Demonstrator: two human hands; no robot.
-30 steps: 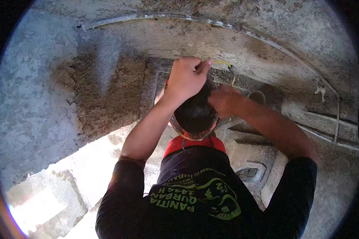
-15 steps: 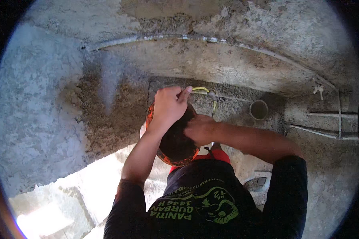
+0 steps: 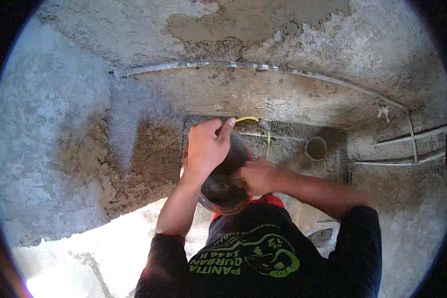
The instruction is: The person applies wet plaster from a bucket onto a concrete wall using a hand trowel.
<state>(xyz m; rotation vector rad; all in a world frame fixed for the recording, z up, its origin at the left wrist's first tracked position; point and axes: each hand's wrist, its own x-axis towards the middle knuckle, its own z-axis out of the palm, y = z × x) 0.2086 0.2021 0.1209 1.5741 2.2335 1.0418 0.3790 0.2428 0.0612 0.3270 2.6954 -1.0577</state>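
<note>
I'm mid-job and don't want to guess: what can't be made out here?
All in the head view:
- Inside of the bucket: hidden by dark shadow and the right hand.
- Held end of the yellow cord: covered by the left hand.
- Wall pipes: cut off at the dark right edge.
- Bright patch, lower left: detail lost to glare.

Directly before torso (image 3: 263,233): container (image 3: 218,188), with left hand (image 3: 207,144) over far left rim and right hand (image 3: 260,177) over right side. Rightward from left thumb, cord (image 3: 247,118); farther right, opening (image 3: 316,148). Behind these, along far wall (image 3: 263,94), pipe run (image 3: 328,79); at far right, side pipes (image 3: 382,163).
</note>
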